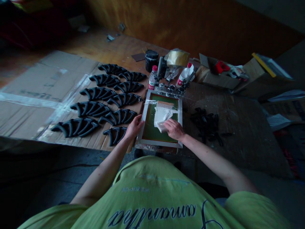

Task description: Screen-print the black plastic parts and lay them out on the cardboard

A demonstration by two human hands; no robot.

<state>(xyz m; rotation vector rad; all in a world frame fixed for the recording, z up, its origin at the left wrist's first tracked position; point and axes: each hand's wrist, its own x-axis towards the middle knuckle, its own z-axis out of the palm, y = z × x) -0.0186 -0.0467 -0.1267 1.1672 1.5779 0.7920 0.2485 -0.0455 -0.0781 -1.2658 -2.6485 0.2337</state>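
The right hand (173, 128) is closing its grip around a white, blocky piece (161, 127) smeared with paste, which is resting inside a ridged, metal-looking frame (180, 116). Thick white paste (162, 114) is spreading over the green sheet (149, 127) within. The left hand (135, 127) is touching the frame's left edge (how tightly, I cannot tell). Glossy black, arched, ribbed pieces (90, 108) are lying in rows on creased cardboard (76, 62) over the worktop (243, 127). Red-capped bottles (152, 82) are showing red-and-white labels, too small to read; upside-down script on the yellow-green shirt (147, 178) is spelling "amantha" after a large initial.
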